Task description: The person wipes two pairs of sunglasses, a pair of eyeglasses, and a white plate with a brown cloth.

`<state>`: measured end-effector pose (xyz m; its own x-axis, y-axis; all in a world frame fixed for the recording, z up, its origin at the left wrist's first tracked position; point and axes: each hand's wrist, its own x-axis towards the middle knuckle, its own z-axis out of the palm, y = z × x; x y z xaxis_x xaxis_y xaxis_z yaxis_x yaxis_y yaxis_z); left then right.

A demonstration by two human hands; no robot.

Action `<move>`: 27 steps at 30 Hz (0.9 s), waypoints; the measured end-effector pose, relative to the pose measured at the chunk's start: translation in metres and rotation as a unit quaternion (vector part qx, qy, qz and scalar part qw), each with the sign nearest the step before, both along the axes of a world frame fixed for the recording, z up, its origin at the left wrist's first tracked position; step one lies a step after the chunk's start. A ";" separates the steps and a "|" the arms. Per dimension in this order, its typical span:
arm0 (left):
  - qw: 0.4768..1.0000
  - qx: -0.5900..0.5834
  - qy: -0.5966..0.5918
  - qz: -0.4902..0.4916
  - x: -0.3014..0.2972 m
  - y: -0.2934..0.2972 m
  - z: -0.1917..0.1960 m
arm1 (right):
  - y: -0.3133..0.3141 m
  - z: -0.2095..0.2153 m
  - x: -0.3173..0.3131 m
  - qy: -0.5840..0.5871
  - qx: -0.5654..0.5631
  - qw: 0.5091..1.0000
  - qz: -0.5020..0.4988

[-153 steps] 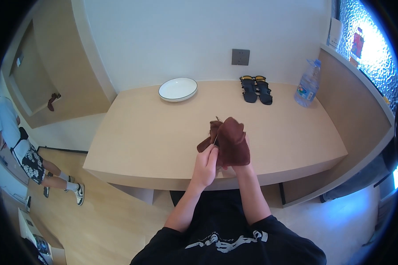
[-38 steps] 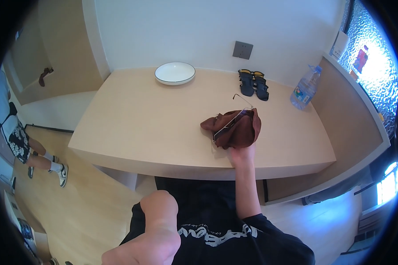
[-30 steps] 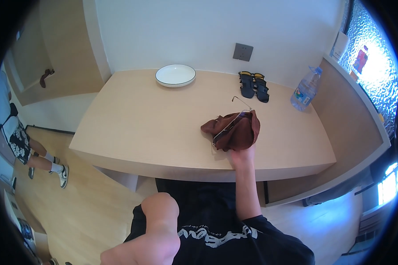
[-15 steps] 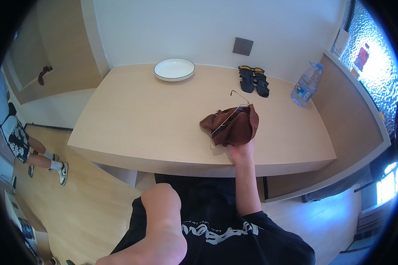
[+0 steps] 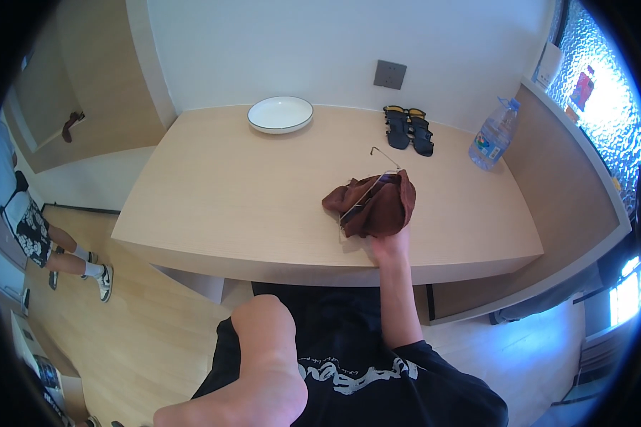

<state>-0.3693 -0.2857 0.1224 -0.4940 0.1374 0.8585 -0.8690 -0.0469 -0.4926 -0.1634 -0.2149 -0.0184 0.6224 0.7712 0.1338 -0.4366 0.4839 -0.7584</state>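
Observation:
My right hand [image 5: 390, 248] reaches over the table's front edge and is closed around a crumpled dark brown cloth [image 5: 388, 213], which hides most of the fingers. Thin metal-framed eyeglasses [image 5: 364, 202] lie in the folds of this cloth, held with it just above the tabletop. One slender temple sticks out beyond the cloth toward the wall. A bare bent limb [image 5: 263, 349] shows at the lower middle, probably my left arm, but my left hand is out of view.
On the light wooden table [image 5: 214, 185] stand a white dark-rimmed dish [image 5: 280, 115], overlapping dark and yellow-tinted sunglass lenses [image 5: 409, 131] and a clear blue-capped bottle [image 5: 493, 136]. A wooden side panel [image 5: 566, 185] borders the right. Another person [image 5: 39, 235] stands at far left.
The whole view has shifted slightly. My right hand keeps its hold on the cloth and eyeglasses in nearly the same place.

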 end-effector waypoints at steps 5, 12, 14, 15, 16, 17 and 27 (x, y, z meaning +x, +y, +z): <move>0.997 0.018 0.034 -0.060 0.003 0.001 -0.001 | -0.002 0.003 -0.001 -0.012 0.006 1.000 0.025; 0.997 0.038 -0.062 0.038 0.007 0.002 -0.008 | 0.000 -0.005 0.002 -0.036 0.015 0.999 0.012; 0.998 0.019 -0.063 0.000 0.009 -0.001 -0.006 | -0.002 -0.012 0.005 -0.011 0.032 0.999 0.041; 0.998 0.014 -0.062 -0.021 0.012 -0.001 -0.004 | -0.003 -0.010 0.005 -0.053 0.014 0.998 0.015; 0.997 0.008 -0.062 -0.042 0.013 -0.001 -0.003 | -0.003 -0.008 0.005 -0.095 -0.005 0.995 -0.010; 0.997 0.009 -0.061 -0.044 0.012 0.001 -0.004 | -0.004 -0.007 0.001 -0.094 -0.004 0.995 -0.012; 0.945 -0.093 0.307 0.060 -0.011 -0.001 -0.033 | -0.004 -0.004 0.005 -0.042 -0.010 0.999 -0.003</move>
